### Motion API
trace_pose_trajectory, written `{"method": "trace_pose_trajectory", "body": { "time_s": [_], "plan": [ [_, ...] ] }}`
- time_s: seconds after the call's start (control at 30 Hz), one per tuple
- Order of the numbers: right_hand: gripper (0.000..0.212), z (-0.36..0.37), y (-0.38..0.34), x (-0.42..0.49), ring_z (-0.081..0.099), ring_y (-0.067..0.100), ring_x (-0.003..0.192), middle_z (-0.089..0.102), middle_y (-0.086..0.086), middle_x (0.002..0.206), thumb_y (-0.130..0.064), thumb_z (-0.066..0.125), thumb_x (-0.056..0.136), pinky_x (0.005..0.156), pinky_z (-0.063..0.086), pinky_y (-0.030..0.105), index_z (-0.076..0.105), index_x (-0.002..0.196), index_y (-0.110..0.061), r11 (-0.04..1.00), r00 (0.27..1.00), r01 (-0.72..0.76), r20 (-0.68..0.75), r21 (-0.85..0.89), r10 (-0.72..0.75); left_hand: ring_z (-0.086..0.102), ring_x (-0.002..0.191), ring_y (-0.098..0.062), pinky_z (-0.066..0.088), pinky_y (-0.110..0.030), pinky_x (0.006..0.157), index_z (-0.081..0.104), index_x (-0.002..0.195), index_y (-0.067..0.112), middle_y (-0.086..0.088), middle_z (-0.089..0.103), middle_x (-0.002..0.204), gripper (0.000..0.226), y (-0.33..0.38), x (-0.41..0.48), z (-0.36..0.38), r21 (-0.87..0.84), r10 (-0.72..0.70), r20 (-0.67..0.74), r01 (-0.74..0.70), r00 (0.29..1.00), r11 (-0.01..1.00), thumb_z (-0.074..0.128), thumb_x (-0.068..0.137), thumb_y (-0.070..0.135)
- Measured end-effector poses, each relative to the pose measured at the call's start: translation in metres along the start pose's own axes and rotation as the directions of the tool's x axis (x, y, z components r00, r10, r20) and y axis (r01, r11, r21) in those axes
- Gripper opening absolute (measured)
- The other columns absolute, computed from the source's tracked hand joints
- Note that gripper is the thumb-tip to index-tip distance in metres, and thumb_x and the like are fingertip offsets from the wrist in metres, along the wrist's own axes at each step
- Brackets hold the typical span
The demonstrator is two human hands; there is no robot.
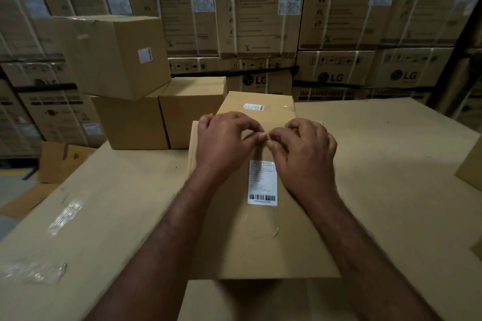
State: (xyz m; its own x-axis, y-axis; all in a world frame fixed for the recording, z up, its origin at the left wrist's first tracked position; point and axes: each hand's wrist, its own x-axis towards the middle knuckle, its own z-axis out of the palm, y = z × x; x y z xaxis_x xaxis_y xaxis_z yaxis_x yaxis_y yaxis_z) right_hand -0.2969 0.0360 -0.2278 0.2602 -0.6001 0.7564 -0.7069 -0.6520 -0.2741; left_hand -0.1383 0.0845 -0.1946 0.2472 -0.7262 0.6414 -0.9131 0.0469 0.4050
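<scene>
- The cardboard box lies flat on the cardboard-covered table, with its barcode label facing up.
- The left hand and the right hand rest on the box's top with fingers curled and tips meeting; a pinch cannot be told.

Flat brown cardboard box, white barcode label on top, lying on broad cardboard work surface. Left hand and right hand on its far end, curled fingertips meeting. Plain brown cartons stacked rear left; printed LG cartons stacked high behind
</scene>
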Motion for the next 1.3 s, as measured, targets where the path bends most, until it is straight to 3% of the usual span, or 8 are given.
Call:
{"method": "trace_pose_trajectory", "body": {
  "time_s": [0.17,0.27,0.53,0.67,0.8,0.97,1.17,1.3],
  "plan": [
    [0.009,0.002,0.001,0.002,0.050,0.020,0.109,0.060,-0.007,0.107,-0.032,0.065,0.089,0.096,0.034,0.044,0.071,0.096,-0.031,0.996,1.000,-0.028,-0.007,0.086,0.028,0.050,0.116,-0.005,0.020,-0.042,0.114,0.067,0.104,0.045,0.023,0.060,0.109,0.018,-0.007,-0.002,-0.005,-0.039,0.040,0.067,-0.037,0.997,0.999,0.068,0.087,0.053],
    [0.011,0.002,0.001,0.003,0.052,0.019,0.106,0.063,-0.008,0.104,-0.031,0.062,0.091,0.095,0.035,0.042,0.070,0.099,-0.030,0.992,1.000,-0.013,-0.017,0.127,0.016,0.043,0.129,-0.007,0.012,-0.039,0.117,0.065,0.118,0.047,0.020,0.058,0.129,0.035,-0.009,-0.001,-0.009,0.009,0.064,0.154,-0.067,0.986,0.998,0.070,0.084,0.056],
    [0.028,-0.002,0.005,0.002,0.060,0.014,0.098,0.069,-0.007,0.104,-0.024,0.060,0.090,0.090,0.049,0.046,0.068,0.117,-0.021,0.919,0.993,-0.078,-0.050,0.388,0.106,0.046,0.125,-0.001,0.009,-0.031,0.109,0.073,0.093,0.045,0.021,0.061,0.125,0.012,-0.007,0.001,-0.004,-0.036,0.019,0.088,-0.015,0.996,0.999,0.071,0.085,0.053],
    [0.040,-0.004,0.005,0.004,0.055,0.014,0.105,0.065,-0.008,0.111,-0.035,0.062,0.083,0.093,0.047,0.044,0.066,0.121,-0.022,0.932,0.994,-0.108,0.034,0.346,0.103,0.047,0.126,0.001,0.007,-0.031,0.110,0.073,0.091,0.045,0.021,0.062,0.125,0.007,-0.010,0.002,-0.006,-0.106,0.008,0.113,0.004,0.994,0.994,0.072,0.085,0.050],
    [0.032,-0.003,0.008,0.006,0.049,0.013,0.109,0.059,-0.009,0.113,-0.042,0.067,0.082,0.091,0.035,0.031,0.071,0.109,-0.025,0.963,0.993,-0.085,0.105,0.256,0.060,0.049,0.122,0.005,0.010,-0.035,0.111,0.067,0.081,0.051,0.022,0.064,0.121,0.007,-0.010,0.004,-0.007,-0.151,0.018,0.118,0.000,0.993,0.989,0.073,0.084,0.048],
    [0.010,0.000,0.012,0.007,0.050,0.014,0.106,0.061,-0.011,0.106,-0.034,0.072,0.082,0.088,0.034,0.032,0.072,0.088,-0.026,0.957,0.995,-0.074,0.082,0.280,0.054,0.048,0.123,0.005,0.010,-0.035,0.111,0.070,0.089,0.049,0.021,0.064,0.123,0.003,-0.011,0.005,-0.006,-0.160,0.016,0.119,0.004,0.993,0.987,0.072,0.086,0.047],
    [0.014,0.000,0.013,0.008,0.053,0.015,0.101,0.064,-0.013,0.097,-0.039,0.066,0.081,0.088,0.035,0.032,0.071,0.084,-0.026,0.935,0.997,-0.058,0.075,0.349,0.033,0.045,0.129,-0.001,0.004,-0.030,0.116,0.056,0.131,0.045,0.018,0.057,0.133,0.059,-0.012,0.003,-0.014,-0.151,0.018,0.241,0.019,0.970,0.988,0.078,0.077,0.053],
    [0.015,0.000,0.015,0.010,0.057,0.013,0.090,0.062,-0.018,0.085,-0.039,0.063,0.084,0.091,0.043,0.040,0.068,0.084,-0.025,0.912,0.997,-0.047,0.069,0.408,0.020,0.032,0.140,-0.005,0.001,-0.044,0.121,0.068,0.093,0.050,0.018,0.047,0.145,0.022,-0.011,0.006,-0.017,-0.023,0.066,0.323,-0.062,0.944,0.998,0.076,0.075,0.059]
  ]
}}
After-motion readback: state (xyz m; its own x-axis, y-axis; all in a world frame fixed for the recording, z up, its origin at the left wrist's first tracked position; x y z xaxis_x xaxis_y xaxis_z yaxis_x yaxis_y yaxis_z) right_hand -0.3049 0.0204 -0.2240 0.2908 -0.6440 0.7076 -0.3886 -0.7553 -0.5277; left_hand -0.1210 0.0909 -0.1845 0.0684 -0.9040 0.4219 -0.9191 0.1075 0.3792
